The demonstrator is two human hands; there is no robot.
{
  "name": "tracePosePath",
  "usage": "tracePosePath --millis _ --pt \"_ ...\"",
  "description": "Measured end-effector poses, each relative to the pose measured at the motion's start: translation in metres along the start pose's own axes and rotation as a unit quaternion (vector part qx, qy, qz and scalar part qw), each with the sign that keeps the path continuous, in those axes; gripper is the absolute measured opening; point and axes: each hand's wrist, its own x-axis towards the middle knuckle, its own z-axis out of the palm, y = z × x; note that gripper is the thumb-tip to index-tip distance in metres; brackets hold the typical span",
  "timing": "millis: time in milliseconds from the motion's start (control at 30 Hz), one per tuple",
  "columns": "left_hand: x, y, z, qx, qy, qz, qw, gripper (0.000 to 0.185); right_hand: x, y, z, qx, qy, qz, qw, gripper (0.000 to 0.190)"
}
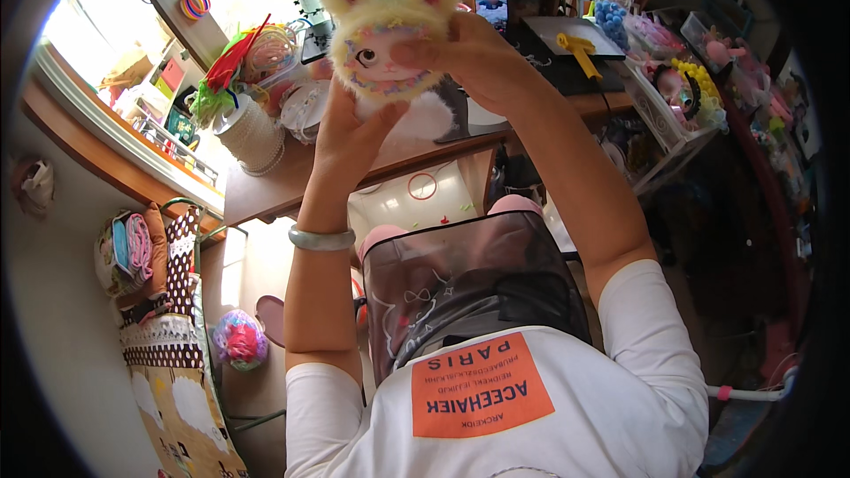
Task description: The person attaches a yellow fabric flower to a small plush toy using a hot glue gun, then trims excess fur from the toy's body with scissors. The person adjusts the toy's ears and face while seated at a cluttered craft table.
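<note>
A pale yellow plush doll head (372,56) with upright furry ears is held up over the desk between both hands. Its face shows one dark-lashed eye, framed by pastel trim. From below, my left hand (362,126) supports it, thumb near the chin. My right hand (471,63) grips its right side, with the thumb over the other eye. Behind and below the head lies white fluffy material (425,116) on the desk. How the fingers sit behind the head is hidden.
On the wooden desk (265,196) stand a bead-string spool (249,136), colourful pipe cleaners (232,60), a yellow hot glue gun (580,53) and a propped phone (491,3). A white rack (671,126) of craft supplies is at right. A cushioned folding bed (179,332) stands left.
</note>
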Motion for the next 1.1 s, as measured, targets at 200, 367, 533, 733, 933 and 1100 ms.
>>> tracePosePath --millis 200,367,533,733,933,1100 --pt "-0.020 -0.010 0.006 0.064 0.049 -0.008 0.997 0.023 -0.011 -0.006 0.010 0.012 0.017 -0.005 1.000 0.056" --pt "-0.038 -0.014 0.018 -0.007 0.063 -0.080 0.995 0.018 -0.014 -0.001 0.021 0.018 0.040 -0.023 0.999 0.058" --pt "-0.058 -0.044 0.006 0.006 -0.008 -0.221 0.975 0.042 -0.011 -0.005 0.023 0.030 0.002 -0.017 0.999 0.060" --pt "-0.045 -0.010 0.040 -0.147 0.105 -0.086 0.980 0.039 -0.010 0.007 0.032 -0.008 0.032 -0.012 0.999 0.057" --pt "-0.042 -0.025 0.041 -0.195 0.050 -0.152 0.968 0.026 -0.017 0.003 0.041 -0.008 0.054 -0.034 0.998 0.054" --pt "-0.077 -0.057 0.016 -0.029 -0.124 -0.287 0.949 0.024 -0.019 0.002 0.029 -0.012 0.022 -0.004 1.000 0.058"
